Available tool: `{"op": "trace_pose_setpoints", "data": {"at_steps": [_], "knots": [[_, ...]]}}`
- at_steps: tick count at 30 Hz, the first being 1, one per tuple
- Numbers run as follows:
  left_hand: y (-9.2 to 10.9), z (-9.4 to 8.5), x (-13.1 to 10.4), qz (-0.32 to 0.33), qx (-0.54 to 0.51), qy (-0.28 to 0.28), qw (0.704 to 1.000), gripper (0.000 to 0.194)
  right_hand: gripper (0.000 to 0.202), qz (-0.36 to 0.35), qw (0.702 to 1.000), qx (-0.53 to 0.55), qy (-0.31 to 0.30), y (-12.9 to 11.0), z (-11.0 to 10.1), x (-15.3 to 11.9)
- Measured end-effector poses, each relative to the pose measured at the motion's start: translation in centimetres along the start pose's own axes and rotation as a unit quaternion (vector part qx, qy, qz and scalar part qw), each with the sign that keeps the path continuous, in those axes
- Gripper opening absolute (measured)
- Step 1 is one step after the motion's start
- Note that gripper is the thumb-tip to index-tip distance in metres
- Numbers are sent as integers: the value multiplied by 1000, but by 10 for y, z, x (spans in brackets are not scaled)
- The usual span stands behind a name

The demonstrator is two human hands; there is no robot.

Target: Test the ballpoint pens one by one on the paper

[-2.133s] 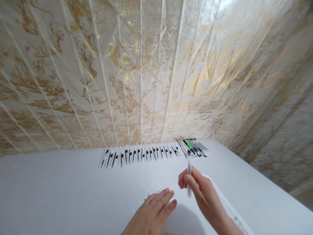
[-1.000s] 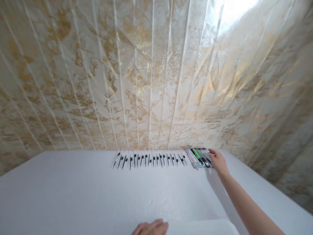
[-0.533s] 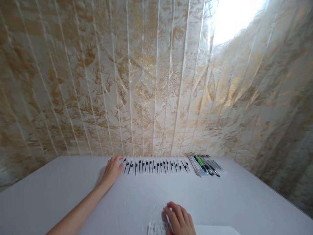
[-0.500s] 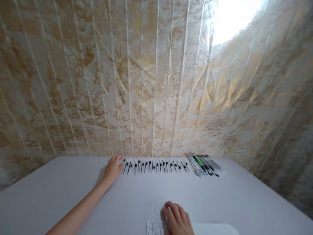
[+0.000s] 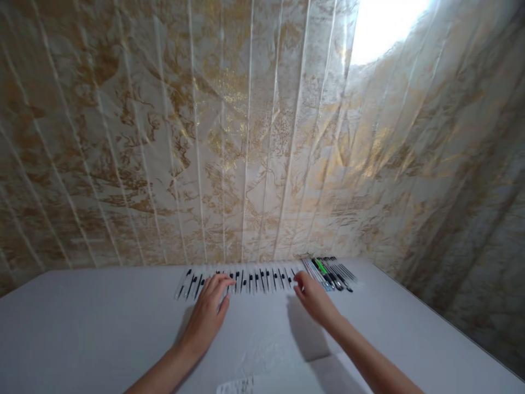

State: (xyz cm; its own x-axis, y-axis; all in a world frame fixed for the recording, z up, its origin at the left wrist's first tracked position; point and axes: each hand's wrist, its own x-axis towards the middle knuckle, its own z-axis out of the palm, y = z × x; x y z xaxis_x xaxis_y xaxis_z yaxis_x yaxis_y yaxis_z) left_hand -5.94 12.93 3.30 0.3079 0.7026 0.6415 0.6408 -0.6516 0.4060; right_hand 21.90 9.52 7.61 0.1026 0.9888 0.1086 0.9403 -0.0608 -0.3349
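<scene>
A long row of clear pen parts with black pieces (image 5: 262,280) lies along the far part of the white table. My left hand (image 5: 211,306) rests over the left-centre of this row, fingers apart, covering some of the pieces; nothing shows in its grasp. Over the right end of the row is my right hand (image 5: 314,295), its thumb and fingers curled close together. What its fingertips hold, if anything, is too small to make out. Just beyond that hand lies a bunch of pens, one bright green (image 5: 322,266).
Thin dark rods (image 5: 344,271) lie at the right of the pens. Near the front edge of the white table (image 5: 102,328) is a clear sheet or bag with dark printing (image 5: 238,386). A gold-patterned curtain (image 5: 246,137) hangs behind the table.
My right hand has moved from the printed sheet up to the row's right end. My left hand has shifted right from the row's left end onto the pieces. The view has turned slightly.
</scene>
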Motion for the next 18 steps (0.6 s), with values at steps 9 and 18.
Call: {"op": "trace_pose_setpoints", "data": {"at_steps": [9,18], "knots": [[19,-4,-5,33,-50,-41,997,35,33,155,977,-99,-110,27,-16,107],[20,-3,-5,22,-69,-65,995,38,32,169,963,-117,-173,14,-6,133]]}}
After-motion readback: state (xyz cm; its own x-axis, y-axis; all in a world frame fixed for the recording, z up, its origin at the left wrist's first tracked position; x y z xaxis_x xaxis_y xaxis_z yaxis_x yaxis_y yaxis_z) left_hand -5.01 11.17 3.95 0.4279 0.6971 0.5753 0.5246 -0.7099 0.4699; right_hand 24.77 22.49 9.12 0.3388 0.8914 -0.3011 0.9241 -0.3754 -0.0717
